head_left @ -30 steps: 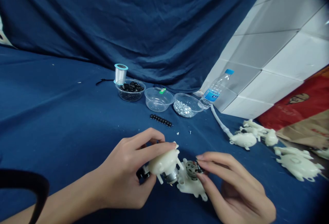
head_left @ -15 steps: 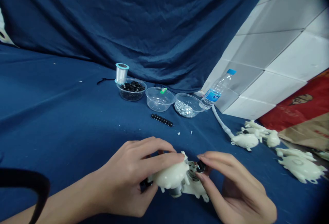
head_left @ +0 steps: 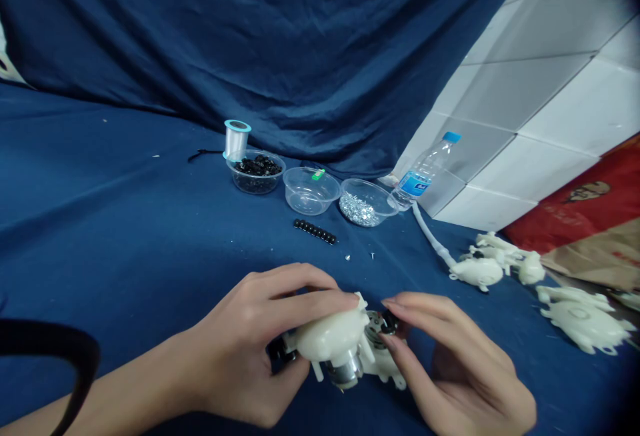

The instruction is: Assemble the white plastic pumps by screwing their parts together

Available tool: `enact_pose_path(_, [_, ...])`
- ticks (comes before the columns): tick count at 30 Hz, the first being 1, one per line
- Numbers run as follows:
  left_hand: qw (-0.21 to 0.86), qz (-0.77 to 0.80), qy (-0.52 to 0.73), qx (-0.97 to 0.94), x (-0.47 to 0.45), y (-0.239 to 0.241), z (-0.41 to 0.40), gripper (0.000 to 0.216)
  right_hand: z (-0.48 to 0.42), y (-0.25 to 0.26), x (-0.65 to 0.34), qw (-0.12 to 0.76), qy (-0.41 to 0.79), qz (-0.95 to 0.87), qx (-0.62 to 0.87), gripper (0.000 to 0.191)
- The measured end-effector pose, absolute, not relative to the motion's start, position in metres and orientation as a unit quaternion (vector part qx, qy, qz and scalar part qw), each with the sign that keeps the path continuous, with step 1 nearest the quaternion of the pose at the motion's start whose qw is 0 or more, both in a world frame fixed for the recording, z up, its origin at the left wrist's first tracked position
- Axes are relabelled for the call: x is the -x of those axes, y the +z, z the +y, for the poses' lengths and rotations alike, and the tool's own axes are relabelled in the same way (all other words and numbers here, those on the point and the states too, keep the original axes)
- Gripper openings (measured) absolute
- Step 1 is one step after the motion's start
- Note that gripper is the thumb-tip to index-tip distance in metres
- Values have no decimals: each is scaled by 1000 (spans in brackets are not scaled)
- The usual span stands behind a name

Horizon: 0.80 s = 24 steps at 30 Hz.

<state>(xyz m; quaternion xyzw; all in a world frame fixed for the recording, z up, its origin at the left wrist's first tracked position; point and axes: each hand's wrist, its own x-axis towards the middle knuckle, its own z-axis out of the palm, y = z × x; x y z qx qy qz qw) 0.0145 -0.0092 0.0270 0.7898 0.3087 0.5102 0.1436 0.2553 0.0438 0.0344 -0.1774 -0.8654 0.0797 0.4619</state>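
My left hand point(head_left: 245, 343) grips a cream-white plastic housing point(head_left: 330, 336), with its fingers wrapped over the top. A silver motor can point(head_left: 346, 371) shows beneath that housing, and a dark end pokes out by my left palm. Just right of it lies a second cream-white plastic piece point(head_left: 385, 368), partly hidden. My right hand point(head_left: 460, 363) reaches in from the right, with its fingertips and thumb on either side of a small black part point(head_left: 389, 321). The two hands are close together, and much of the assembly is hidden by them.
On the blue cloth point(head_left: 125, 223) stand a clear-thread spool point(head_left: 237, 139) and several plastic bowls point(head_left: 311, 191), holding black bits and silver bits. Nearby are a row of black beads point(head_left: 315, 231), a water bottle point(head_left: 423, 179), a white tube point(head_left: 433, 243) and white moulded parts point(head_left: 583, 319).
The white housing has shifted right and now lies over the second piece, covering more of it. My hands have drawn closer together around the parts.
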Motion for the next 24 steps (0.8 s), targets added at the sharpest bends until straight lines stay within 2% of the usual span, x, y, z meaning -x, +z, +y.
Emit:
enact_pose_path(11, [171, 305, 478, -806, -14, 29, -12, 62, 45, 35, -251, 461, 90, -865, 177, 36])
enact_pose_path(24, [105, 331, 450, -823, -18, 31, -16, 59, 39, 36, -254, 467, 117, -859, 174, 36])
